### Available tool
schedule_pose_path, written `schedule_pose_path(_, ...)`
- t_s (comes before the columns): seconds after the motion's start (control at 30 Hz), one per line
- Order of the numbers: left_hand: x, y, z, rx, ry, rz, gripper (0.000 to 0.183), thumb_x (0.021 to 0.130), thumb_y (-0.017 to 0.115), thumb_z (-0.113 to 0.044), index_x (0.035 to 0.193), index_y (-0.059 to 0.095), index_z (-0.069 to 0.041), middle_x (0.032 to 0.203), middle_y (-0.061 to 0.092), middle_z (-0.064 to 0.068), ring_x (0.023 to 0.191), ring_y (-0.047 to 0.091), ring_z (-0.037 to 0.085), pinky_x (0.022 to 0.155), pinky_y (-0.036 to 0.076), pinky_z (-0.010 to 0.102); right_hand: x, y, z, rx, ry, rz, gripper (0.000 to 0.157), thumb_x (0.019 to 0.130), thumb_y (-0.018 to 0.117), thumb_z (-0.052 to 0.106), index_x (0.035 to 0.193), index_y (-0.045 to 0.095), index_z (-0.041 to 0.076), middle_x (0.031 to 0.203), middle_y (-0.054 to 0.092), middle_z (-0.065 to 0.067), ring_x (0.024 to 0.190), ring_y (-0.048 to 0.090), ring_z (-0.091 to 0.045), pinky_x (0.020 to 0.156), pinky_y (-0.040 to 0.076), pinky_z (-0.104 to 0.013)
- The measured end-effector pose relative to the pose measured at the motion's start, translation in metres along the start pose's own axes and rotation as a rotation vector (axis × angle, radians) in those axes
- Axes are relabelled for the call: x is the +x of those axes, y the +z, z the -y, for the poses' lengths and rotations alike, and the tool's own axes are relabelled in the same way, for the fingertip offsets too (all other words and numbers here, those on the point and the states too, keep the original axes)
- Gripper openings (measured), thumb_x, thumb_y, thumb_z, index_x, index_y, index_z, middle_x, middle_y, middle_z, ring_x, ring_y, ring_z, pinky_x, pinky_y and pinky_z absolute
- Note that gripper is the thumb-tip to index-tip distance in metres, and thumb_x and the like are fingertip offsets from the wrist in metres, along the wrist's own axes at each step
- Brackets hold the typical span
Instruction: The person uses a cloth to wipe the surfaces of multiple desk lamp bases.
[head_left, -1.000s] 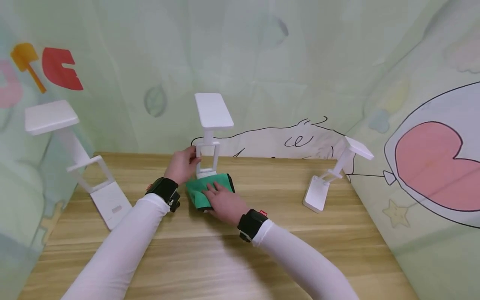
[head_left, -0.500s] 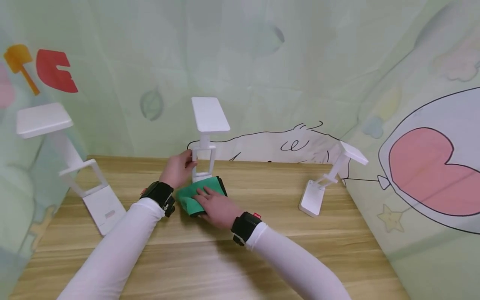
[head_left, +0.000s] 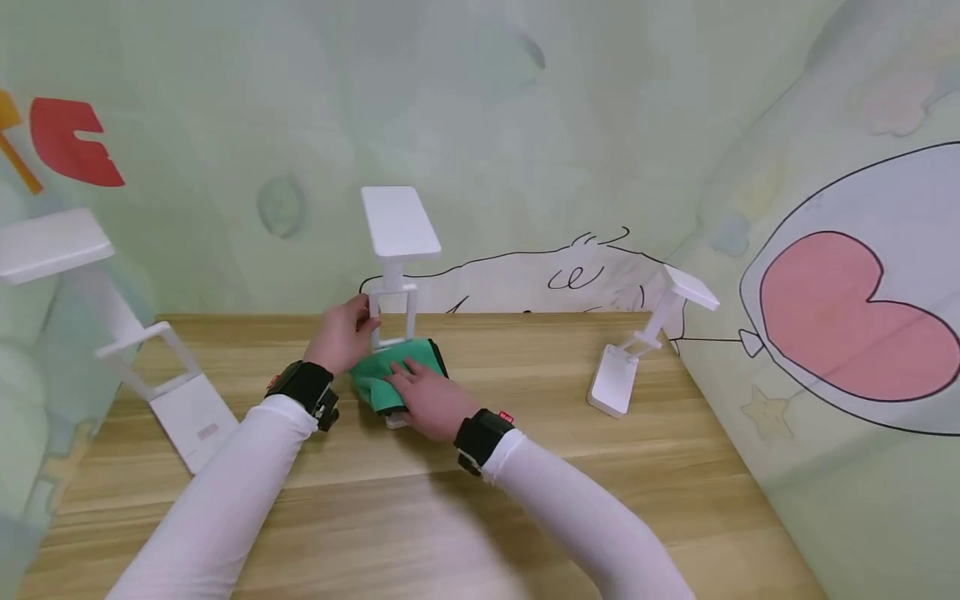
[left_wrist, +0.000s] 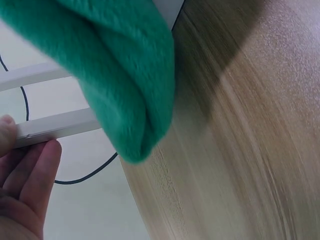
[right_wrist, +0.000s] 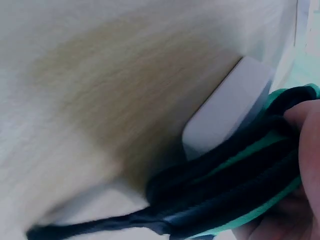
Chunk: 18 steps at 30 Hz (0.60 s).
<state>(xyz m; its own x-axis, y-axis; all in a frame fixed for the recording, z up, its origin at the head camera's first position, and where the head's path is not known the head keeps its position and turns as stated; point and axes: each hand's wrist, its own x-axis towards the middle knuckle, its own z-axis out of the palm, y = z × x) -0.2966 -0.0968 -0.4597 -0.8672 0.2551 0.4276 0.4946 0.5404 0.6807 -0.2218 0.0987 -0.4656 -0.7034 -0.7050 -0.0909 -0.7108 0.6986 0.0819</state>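
Observation:
A white desk lamp (head_left: 401, 221) with a flat rectangular head stands at the table's back edge. My left hand (head_left: 341, 333) pinches one side bar of its open frame between thumb and fingers, as the left wrist view also shows on the bar (left_wrist: 60, 123). Over the lamp's base lies a folded green cloth (head_left: 371, 382) with black edging. My right hand (head_left: 435, 404) presses on this cloth with its fingers spread across the top. Most of the base is hidden under the cloth; a white corner of the base (right_wrist: 225, 107) shows in the right wrist view.
A second white lamp (head_left: 191, 421) stands at the left, its head rising near the left wall. A smaller white lamp (head_left: 612, 382) is toward the right rear. Printed fabric walls (head_left: 480, 150) enclose the wooden table (head_left: 525, 508) at the back and sides.
My right hand and the cloth slid toward the near left along the lamp base, then moved back up it a little. The left hand keeps its pinch on the bar. The view shifted slightly rightward.

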Motion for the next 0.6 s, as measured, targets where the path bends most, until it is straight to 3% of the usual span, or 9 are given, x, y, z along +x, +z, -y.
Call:
schedule_pose_path(0.2, -0.002, -0.002, -0.001, 0.025, -0.015, -0.016, 0.011, 0.095, 0.065, -0.004, 0.102, 0.061, 0.004, 0.101, 0.071, 0.025, 0.092, 0.067, 0.033, 0.076, 0.058, 0.050, -0.013, -0.012, 0.018, -0.107, -0.037, 0.031, 0.056, 0.099, 0.061, 0.037, 0.143, 0.047, 0.007, 0.147, 0.048, -0.014, 0.133, 0.041, -0.033, 0.109, 0.040, -0.038)
schedule_pose_path(0.3, -0.004, -0.002, -0.001, 0.028, -0.016, -0.010, 0.010, 0.095, 0.064, -0.004, 0.101, 0.061, 0.004, 0.100, 0.071, 0.025, 0.092, 0.067, 0.033, 0.076, 0.058, 0.050, -0.014, -0.014, 0.025, -0.104, -0.093, 0.038, 0.054, 0.099, 0.062, 0.035, 0.143, 0.048, 0.007, 0.146, 0.049, -0.014, 0.132, 0.042, -0.033, 0.109, 0.041, -0.036)
schedule_pose_path(0.6, 0.000, -0.004, -0.005, 0.041, -0.014, -0.020, 0.010, 0.095, 0.065, -0.003, 0.101, 0.061, 0.003, 0.102, 0.071, 0.025, 0.094, 0.067, 0.034, 0.077, 0.058, 0.051, 0.013, -0.003, 0.007, 0.071, -0.146, 0.021, 0.058, 0.099, 0.062, 0.028, 0.150, 0.040, 0.012, 0.156, 0.035, -0.009, 0.143, 0.023, -0.028, 0.117, 0.027, -0.035)
